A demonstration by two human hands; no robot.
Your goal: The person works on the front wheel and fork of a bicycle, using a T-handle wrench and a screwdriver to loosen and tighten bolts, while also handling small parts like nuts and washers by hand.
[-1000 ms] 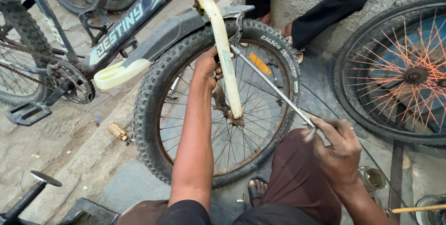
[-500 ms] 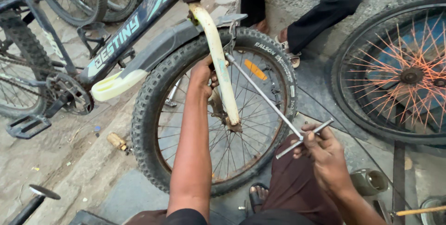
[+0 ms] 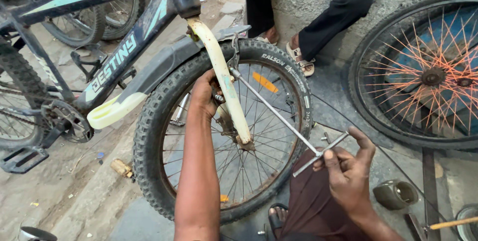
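A dark bicycle stands with its knobby front wheel [image 3: 154,136] turned toward me, held in a cream fork [image 3: 224,79]. My left hand [image 3: 205,94] reaches through beside the fork and grips the brake part near the rim. My right hand [image 3: 348,171] is shut on the crossbar of a long metal T-handle wrench [image 3: 279,116], whose shaft runs up-left to the fitting on the fork by the tyre's top. A cream mudguard piece [image 3: 117,109] sticks out under the frame's down tube [image 3: 119,59].
A second wheel with orange spokes [image 3: 428,77] leans at the right. Another person's legs in black trousers and sandals [image 3: 298,57] stand behind the tyre. A small metal cup [image 3: 396,193], a pedal [image 3: 22,157] and more bicycles [image 3: 74,17] lie around.
My right hand has turned the wrench's crossbar and shifted its grip. The view has moved in closer to the wheel. My left hand stays by the fork.
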